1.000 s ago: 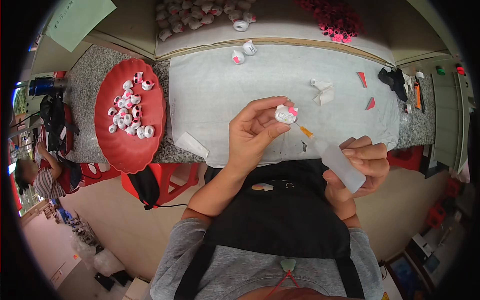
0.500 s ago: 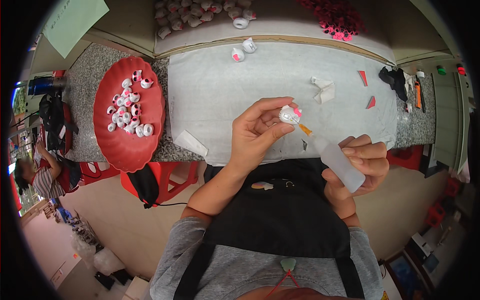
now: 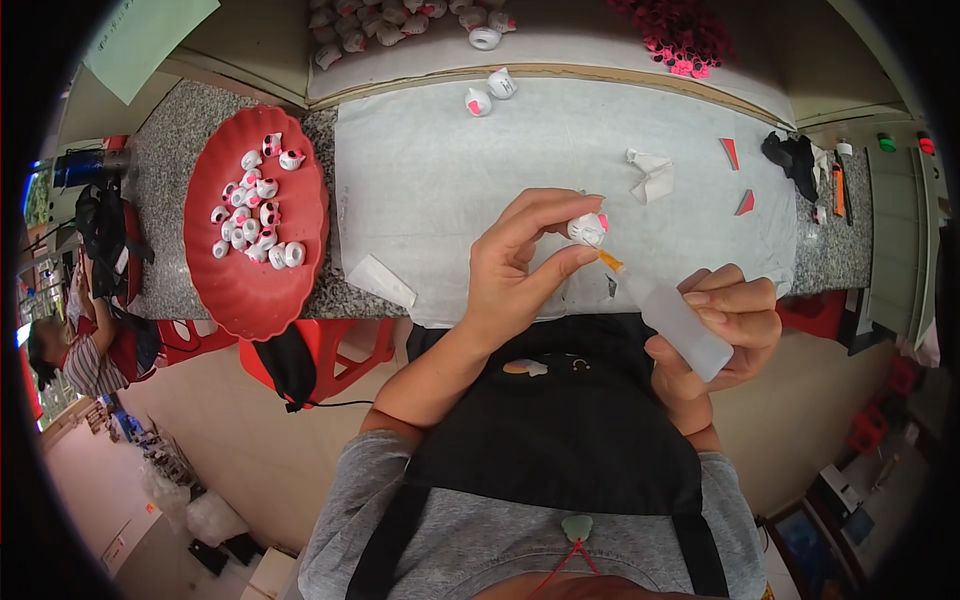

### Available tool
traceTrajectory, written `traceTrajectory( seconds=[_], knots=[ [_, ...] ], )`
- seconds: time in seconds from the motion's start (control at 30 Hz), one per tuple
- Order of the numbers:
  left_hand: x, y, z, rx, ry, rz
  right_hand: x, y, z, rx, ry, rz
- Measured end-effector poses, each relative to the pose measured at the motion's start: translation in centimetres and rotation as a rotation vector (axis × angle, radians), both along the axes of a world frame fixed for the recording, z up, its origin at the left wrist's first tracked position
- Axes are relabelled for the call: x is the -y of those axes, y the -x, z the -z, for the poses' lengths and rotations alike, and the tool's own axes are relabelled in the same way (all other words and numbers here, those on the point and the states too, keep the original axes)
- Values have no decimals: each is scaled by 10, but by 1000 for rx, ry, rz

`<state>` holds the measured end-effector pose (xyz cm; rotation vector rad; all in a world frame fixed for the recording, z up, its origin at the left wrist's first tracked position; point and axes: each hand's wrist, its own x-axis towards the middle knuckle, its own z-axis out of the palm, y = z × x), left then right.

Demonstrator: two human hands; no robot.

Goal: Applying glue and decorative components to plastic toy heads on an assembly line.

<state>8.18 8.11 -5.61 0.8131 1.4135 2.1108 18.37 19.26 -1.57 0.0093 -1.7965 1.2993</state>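
My left hand (image 3: 520, 268) pinches a small white figure with pink marks (image 3: 587, 229) between thumb and fingertips, just above the table's near edge. My right hand (image 3: 722, 330) grips a translucent squeeze bottle (image 3: 675, 313). Its orange nozzle (image 3: 609, 260) points up-left and touches the underside of the figure. Both hands hover over the white cloth (image 3: 450, 170) covering the table.
A red oval tray (image 3: 250, 290) with several white figures sits at the left on the granite counter. Two more figures (image 3: 490, 92) stand at the cloth's far edge, with piles of white and pink parts behind. A crumpled tissue (image 3: 650, 172), red scraps and small tools lie at right.
The left hand brought the figure slightly down and right, and the bottle's nozzle has come up to meet it. The right hand shifted a little toward the left.
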Motion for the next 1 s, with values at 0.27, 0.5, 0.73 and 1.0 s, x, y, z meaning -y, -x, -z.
traceTrajectory(
  seconds=[0.27,0.5,0.73,1.0],
  knots=[
    [0,4,-2,6,23,-3,-7,2,0,0,-24,59],
    [17,27,-2,233,-106,-205,-49,19,1,240,348,-124],
    [25,29,-7,257,-136,-246,-128,94,14,596,1,122],
    [27,29,-3,247,-98,-200,-156,133,20,927,-698,379]
  ],
)
